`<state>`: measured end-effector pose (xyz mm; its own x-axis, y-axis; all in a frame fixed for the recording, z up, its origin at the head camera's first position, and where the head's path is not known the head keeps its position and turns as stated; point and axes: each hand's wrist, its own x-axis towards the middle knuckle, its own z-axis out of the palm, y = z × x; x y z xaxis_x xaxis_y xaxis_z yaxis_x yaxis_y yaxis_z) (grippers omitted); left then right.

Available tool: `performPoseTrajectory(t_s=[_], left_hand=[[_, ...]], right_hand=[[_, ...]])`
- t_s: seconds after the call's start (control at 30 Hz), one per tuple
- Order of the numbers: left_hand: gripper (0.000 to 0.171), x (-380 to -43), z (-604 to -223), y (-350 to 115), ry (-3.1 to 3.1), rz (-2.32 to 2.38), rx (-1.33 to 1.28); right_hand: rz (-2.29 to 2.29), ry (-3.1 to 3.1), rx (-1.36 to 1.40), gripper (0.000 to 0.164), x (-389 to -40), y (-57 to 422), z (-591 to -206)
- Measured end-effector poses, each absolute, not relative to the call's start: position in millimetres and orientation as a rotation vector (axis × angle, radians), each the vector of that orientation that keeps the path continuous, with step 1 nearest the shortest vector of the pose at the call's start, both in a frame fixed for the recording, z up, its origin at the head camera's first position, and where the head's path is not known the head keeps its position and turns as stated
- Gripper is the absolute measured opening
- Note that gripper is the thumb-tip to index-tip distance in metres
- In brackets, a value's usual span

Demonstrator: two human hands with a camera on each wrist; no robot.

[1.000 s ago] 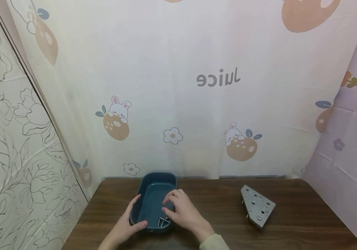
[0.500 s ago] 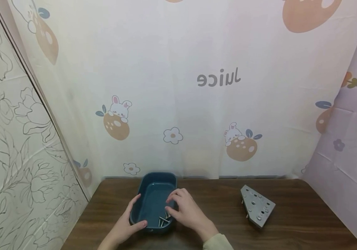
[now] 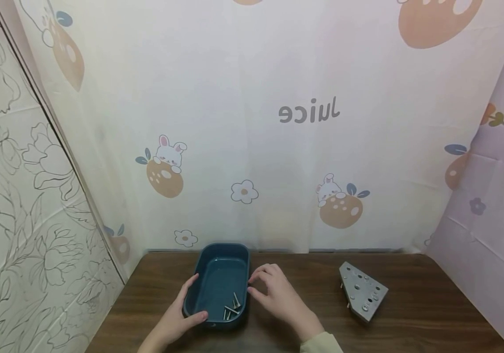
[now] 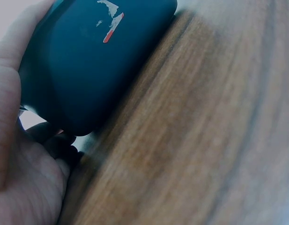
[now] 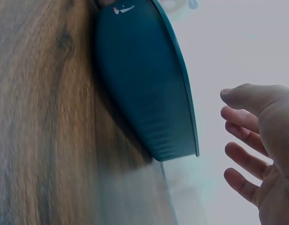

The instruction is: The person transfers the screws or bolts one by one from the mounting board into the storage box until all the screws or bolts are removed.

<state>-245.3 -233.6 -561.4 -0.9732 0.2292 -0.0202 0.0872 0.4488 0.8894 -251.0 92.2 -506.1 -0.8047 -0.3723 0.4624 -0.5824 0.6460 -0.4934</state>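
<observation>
A dark teal rectangular tray (image 3: 221, 274) with rounded corners stands on the table. My left hand (image 3: 176, 316) holds its near left corner, thumb over the near rim and fingers along the left side. Inside, at the near right corner, lie several silver screws (image 3: 232, 310). Just outside the tray's right wall is my right hand (image 3: 278, 296). In the right wrist view this hand (image 5: 261, 140) has its thumb and fingers apart, with nothing seen between them. The left wrist view shows the tray's outer wall (image 4: 97, 65) near the left palm.
On the right of the brown wooden table (image 3: 296, 264) rests a grey metal block (image 3: 362, 289) with holes, some fitted with screws or round inserts. Thin pins stick out of its left side. A printed curtain (image 3: 252, 147) hangs behind the table's far edge.
My right hand has moved right, from over the tray to beyond its right wall. The screws at the near right corner have shifted, and one now leans on the wall. The left hand stays put.
</observation>
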Motion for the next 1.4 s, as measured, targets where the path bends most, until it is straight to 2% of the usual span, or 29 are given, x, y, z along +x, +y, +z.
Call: performPoseTrajectory(t_s=[0.87, 1.4], left_hand=[[0.086, -246, -561, -234, 2.523, 1.570, 0.280], [0.085, -245, -562, -233, 2.514, 1.595, 0.266]], right_hand=[[0.803, -2.482, 0.605, 0.016, -237, 153, -506], [0.663, -2.398, 0.682, 0.021, -227, 199, -513]])
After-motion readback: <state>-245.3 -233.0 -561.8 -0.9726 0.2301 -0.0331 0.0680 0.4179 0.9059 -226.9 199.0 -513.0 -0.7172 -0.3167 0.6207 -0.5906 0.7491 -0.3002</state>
